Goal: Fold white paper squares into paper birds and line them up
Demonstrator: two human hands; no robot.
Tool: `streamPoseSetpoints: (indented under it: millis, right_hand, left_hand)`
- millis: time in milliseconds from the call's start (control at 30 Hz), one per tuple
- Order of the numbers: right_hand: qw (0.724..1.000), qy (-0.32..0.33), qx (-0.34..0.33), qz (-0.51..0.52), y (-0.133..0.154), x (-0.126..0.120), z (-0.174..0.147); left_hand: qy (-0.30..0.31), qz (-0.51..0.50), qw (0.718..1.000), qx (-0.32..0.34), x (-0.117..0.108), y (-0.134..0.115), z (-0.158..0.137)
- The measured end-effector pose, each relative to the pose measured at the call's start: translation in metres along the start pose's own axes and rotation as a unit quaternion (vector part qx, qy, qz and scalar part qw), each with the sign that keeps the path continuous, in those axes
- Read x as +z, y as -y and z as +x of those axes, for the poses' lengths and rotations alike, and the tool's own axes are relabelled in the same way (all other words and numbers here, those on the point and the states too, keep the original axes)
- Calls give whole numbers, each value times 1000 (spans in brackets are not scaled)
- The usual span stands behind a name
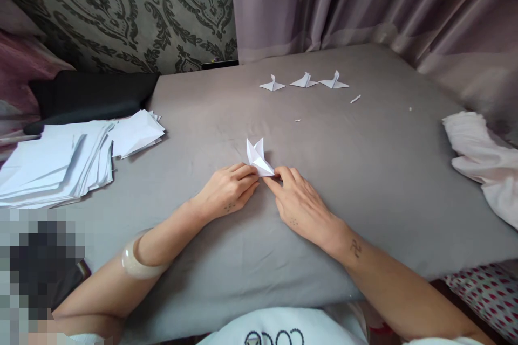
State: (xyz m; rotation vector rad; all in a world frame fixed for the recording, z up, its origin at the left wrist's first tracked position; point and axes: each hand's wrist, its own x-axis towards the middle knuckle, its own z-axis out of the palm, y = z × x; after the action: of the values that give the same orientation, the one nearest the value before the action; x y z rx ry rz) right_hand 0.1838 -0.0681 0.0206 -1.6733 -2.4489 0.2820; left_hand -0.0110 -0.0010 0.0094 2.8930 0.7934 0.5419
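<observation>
A small white piece of folded paper [259, 157] is held upright just above the grey cloth, two points standing up at its top. My left hand [233, 187] pinches its lower left side, the fingers closed together. From the other side, my right hand [301, 199] grips its lower right corner between thumb and index finger. My fingertips cover part of the lower edge. Farther back stand three finished paper cranes in a row: a left crane [272, 84], a middle crane [304, 81] and a right crane [334, 80].
Stacks of white paper sheets [52, 164] and a smaller paper pile [135, 132] lie at the left, by a black case [95, 94]. Paper scraps [355, 99] are scattered toward the back. A crumpled white cloth [481, 156] rests at the right edge. Curtains hang behind.
</observation>
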Motion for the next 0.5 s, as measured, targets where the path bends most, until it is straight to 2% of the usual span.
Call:
streamPoseSetpoints:
  millis: [500]
  right_hand:
    - [996, 43, 5, 80, -20, -27, -6]
  left_hand:
    - [38, -21, 999, 9, -2, 4, -1]
